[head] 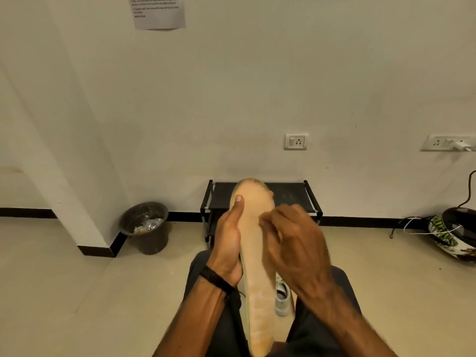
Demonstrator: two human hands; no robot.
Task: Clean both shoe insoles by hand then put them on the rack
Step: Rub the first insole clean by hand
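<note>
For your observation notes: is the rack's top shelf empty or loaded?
Empty as far as visible: the rack shows bare dark shelf; the insole hides its middle.

Wall notice (157,11): txt too blurry to read.

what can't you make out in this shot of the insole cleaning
Head view only:
- Right hand fingertips: motion-blurred, so contact with the insole is unclear.
- Second insole: not visible.
- Rack lower shelves: hidden behind hands and insole.
- Shoe: mostly hidden between the legs.
- Wall notice: cut off by the top edge, text too small.
</note>
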